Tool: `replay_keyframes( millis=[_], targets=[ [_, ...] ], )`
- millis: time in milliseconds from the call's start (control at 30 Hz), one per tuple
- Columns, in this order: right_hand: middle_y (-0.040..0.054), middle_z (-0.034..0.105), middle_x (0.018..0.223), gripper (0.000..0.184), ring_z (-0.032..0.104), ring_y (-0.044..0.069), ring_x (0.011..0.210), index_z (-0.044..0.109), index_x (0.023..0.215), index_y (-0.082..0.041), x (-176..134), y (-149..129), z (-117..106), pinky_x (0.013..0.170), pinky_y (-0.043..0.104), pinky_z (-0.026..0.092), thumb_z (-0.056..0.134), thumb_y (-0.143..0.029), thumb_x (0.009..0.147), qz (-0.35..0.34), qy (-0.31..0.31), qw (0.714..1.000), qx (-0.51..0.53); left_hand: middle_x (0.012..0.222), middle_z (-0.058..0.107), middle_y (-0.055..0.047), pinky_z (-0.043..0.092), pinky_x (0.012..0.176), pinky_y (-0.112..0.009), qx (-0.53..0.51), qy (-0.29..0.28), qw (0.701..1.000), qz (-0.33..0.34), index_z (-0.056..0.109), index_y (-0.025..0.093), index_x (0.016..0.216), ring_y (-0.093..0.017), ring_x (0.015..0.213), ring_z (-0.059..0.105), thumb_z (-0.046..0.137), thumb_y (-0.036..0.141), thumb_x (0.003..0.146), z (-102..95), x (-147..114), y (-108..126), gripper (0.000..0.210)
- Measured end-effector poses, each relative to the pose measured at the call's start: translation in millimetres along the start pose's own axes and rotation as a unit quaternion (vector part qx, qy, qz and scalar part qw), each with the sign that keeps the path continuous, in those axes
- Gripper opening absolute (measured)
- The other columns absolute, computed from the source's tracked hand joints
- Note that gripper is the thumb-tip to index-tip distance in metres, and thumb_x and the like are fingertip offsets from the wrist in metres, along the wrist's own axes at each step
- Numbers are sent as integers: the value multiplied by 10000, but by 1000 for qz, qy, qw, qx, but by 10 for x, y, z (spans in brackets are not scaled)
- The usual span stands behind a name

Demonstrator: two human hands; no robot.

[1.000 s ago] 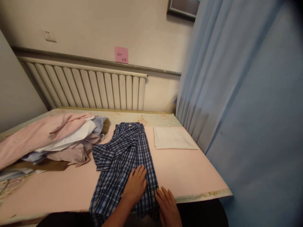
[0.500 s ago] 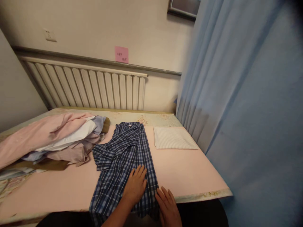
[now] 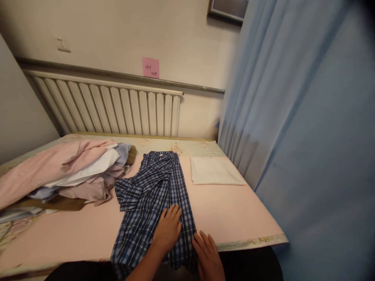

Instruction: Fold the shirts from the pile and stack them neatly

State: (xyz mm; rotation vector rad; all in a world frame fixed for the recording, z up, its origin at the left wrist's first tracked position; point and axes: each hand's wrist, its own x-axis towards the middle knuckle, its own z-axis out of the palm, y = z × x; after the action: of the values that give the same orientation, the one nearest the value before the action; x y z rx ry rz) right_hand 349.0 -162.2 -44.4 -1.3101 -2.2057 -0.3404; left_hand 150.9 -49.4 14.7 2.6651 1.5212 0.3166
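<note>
A dark blue plaid shirt (image 3: 152, 195) lies lengthwise before me, its collar end far off and its near end hanging over the bed's front edge. One sleeve is folded out to the left, and the right side makes a long straight edge. My left hand (image 3: 168, 229) rests flat on the shirt's lower part, fingers extended. At the shirt's right edge, my right hand (image 3: 207, 253) lies with its fingers stretched out, touching the cloth and the pink sheet. Neither hand grips anything.
A heap of loose clothes (image 3: 73, 168) covers the left of the pink-sheeted bed (image 3: 228, 218). Right of the shirt lies a folded white striped cloth (image 3: 216, 171). A blue curtain (image 3: 293, 136) hangs along the right side, and a radiator (image 3: 117, 105) stands behind.
</note>
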Motion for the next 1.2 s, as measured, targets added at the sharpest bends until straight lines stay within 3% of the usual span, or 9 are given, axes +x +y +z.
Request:
replay_keyframes(
  millis=[400, 700, 867, 1033, 1200],
  targets=[
    [48, 446, 1435, 796, 318, 275, 1370, 348, 1436, -214, -1, 13, 10, 1058, 552, 379, 385, 25, 677, 2, -19, 1000, 21, 1492, 386, -51, 231, 1130, -499, -8, 16, 1000, 4, 420, 213, 1397, -246, 1395, 280, 373, 265, 888, 39, -15, -17, 514],
    [59, 548, 1339, 560, 459, 247, 1283, 497, 1319, -234, 96, 24, -25, 1011, 506, 459, 421, -44, 797, 57, 26, 996, 70, 1489, 390, -53, 239, 1128, -504, -2, -1, 1000, 1, 430, 190, 1393, -253, 1391, 290, 366, 262, 885, -35, -15, 5, 517],
    [57, 526, 1364, 497, 478, 214, 1268, 462, 1355, -252, 438, -15, 37, 1031, 429, 462, 421, -112, 880, 61, 35, 993, 98, 1490, 386, -55, 248, 1127, -511, -1, -1, 1000, 3, 434, 194, 1391, -257, 1391, 290, 369, 252, 878, -35, -20, -8, 521],
    [71, 498, 1391, 524, 439, 201, 1298, 404, 1401, -202, 1002, 65, 267, 1065, 409, 427, 426, -136, 881, 50, -49, 989, 128, 1485, 395, -49, 254, 1127, -503, 6, -6, 1000, 13, 409, 202, 1408, -254, 1392, 290, 349, 232, 874, -9, -15, -30, 537],
    [101, 528, 1358, 404, 402, 239, 1323, 517, 1313, -163, 1472, 255, 539, 1100, 474, 355, 404, -182, 926, 84, -82, 990, 80, 1484, 395, -65, 262, 1124, -514, 8, -4, 1000, 7, 394, 186, 1417, -259, 1389, 295, 357, 230, 866, 28, 0, -35, 555]
  ],
)
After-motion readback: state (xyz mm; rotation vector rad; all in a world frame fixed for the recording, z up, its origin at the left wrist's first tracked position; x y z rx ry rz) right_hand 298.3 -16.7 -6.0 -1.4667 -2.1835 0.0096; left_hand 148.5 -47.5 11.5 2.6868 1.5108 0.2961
